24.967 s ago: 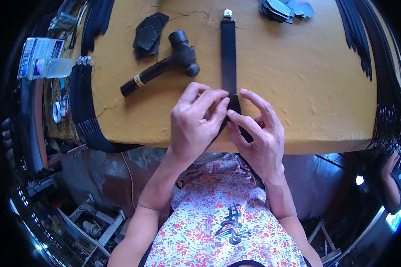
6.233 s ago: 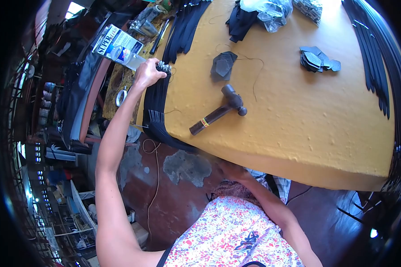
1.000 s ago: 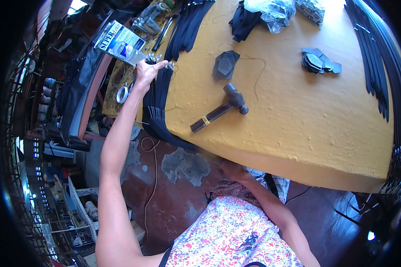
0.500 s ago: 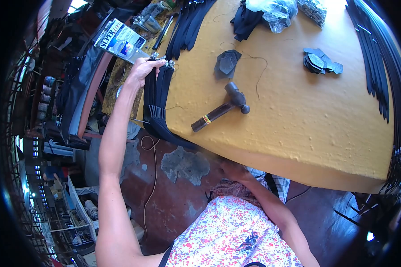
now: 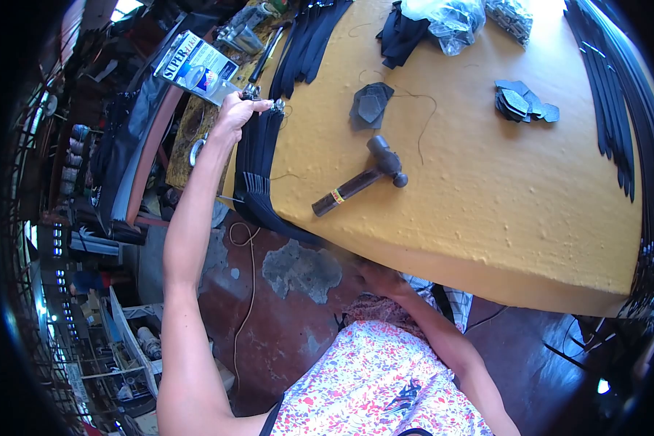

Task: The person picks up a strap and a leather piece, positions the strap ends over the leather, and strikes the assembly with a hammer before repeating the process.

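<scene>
My left hand [image 5: 238, 115] is closed at the metal-fitted ends of a bundle of black straps [image 5: 256, 160], which hangs over the table's left edge. Small metal buckles [image 5: 251, 92] show just above its fingers. My right hand [image 5: 374, 276] is low, at the near edge of the table, dark and blurred; its fingers cannot be made out. A hammer [image 5: 360, 176] with a dark handle lies on the yellow tabletop [image 5: 479, 211]. Beyond it is a small stack of dark cut pieces [image 5: 371, 106].
More black pieces [image 5: 523, 102] lie at the right. Plastic bags [image 5: 450, 22] sit at the far edge. Long black straps [image 5: 614, 109] run down the right side. A Super-labelled tin [image 5: 200, 65] stands at the left. A cord [image 5: 252, 291] trails on the floor.
My left hand has shifted slightly down and left, and more of the metal buckles shows above it. My right hand has hardly moved.
</scene>
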### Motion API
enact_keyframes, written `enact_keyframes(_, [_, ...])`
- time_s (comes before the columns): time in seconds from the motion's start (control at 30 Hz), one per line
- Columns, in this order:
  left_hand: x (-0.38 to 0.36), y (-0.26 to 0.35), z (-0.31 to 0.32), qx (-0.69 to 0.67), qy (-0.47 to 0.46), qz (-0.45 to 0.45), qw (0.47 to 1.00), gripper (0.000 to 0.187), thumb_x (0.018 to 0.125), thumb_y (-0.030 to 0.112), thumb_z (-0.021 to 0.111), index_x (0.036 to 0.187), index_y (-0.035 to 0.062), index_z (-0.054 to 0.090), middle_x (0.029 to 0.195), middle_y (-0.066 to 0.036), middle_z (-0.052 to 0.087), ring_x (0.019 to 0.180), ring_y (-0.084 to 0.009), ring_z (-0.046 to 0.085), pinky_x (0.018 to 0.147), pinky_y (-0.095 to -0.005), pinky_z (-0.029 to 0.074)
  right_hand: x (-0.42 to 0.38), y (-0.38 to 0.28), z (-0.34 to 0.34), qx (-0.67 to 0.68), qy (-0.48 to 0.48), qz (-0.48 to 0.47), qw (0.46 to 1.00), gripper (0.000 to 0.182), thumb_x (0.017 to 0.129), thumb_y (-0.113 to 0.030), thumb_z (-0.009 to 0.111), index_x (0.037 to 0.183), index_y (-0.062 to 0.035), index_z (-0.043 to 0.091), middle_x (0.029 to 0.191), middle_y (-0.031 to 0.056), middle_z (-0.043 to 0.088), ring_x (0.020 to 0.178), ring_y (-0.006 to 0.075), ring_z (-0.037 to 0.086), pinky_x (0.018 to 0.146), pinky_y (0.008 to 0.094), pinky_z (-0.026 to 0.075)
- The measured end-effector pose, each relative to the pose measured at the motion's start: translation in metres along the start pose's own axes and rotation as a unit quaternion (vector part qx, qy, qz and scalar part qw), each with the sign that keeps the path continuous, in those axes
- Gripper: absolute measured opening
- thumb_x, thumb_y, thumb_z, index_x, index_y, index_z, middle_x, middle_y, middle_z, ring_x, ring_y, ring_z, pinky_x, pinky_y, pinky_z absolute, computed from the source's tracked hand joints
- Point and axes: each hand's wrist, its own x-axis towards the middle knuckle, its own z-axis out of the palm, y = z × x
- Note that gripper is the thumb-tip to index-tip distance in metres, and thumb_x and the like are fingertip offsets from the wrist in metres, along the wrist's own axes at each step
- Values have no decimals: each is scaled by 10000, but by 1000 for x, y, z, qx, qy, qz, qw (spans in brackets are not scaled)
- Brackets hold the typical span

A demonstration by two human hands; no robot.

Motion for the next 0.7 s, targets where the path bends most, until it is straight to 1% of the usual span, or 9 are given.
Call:
enact_keyframes(0.03, [-1,1,2,26,15,23,999,206,771,-4,834,923,7,696,863,-79,739,745,-132,674,736,-287,524,-1,-1,-3,8,0,-1,1000,621,786,-306,790,1345,-101,614,1285,203,651,1211,398,607,1023,542,476])
enact_keyframes(0.07, [-2,1,4,26,14,23,999,206,771,-4,834,923,7,696,863,-79,739,745,-132,674,736,-287,524,-1,-1,-3,8,0,0,1000,621,786,-306,790,1345,-101,614,1285,203,651,1211,398,607,1023,542,476])
enact_keyframes(0.13, [-2,-2,6,1,28,61,998,218,766,-20,829,937,-1,695,884,-85,745,761,-132,676,751,-290,534,0,-1,-1,14,-10,5,1000,615,786,-293,784,1343,-93,614,1280,205,652,1204,397,610,1023,536,477])
enact_keyframes(0.27, [0,-3,5,-7,27,64,998,223,772,-19,819,954,-6,691,904,-90,752,780,-133,681,767,-295,541,2,1,-2,30,-23,0,999,605,787,-280,776,1339,-89,618,1273,207,653,1195,399,612,1024,532,476])
enact_keyframes(0.37, [-3,-2,6,-16,31,74,997,203,783,-7,814,940,-3,685,871,-69,739,773,-130,670,766,-293,535,1,-1,-6,28,-10,-5,1000,601,786,-271,770,1339,-90,621,1271,210,651,1195,400,610,1025,534,475])
enact_keyframes(0.47, [2,-7,6,-14,44,92,995,165,800,3,804,903,2,675,814,-41,706,741,-117,643,733,-292,521,1,-1,-4,29,-1,-4,1000,607,787,-270,772,1347,-95,618,1275,214,648,1204,401,605,1030,535,472])
enact_keyframes(0.53, [6,-8,3,20,12,91,996,145,810,10,799,875,1,669,774,-18,670,715,-101,613,687,-291,496,3,0,1,14,-18,5,1000,605,787,-266,773,1347,-95,620,1278,214,646,1212,401,600,1033,532,471])
enact_keyframes(0.63, [7,-6,5,56,24,92,994,138,814,16,796,853,3,664,767,-14,660,701,-90,594,655,-288,474,1,1,3,24,-8,-3,1000,582,788,-262,775,1326,-90,634,1277,214,648,1213,398,601,1033,530,474])
enact_keyframes(0.7, [4,-6,9,51,37,101,993,146,810,26,803,852,8,664,762,-10,656,695,-90,590,653,-288,471,1,0,3,18,2,-1,1000,556,788,-265,773,1299,-87,650,1262,213,656,1203,398,608,1024,531,479])
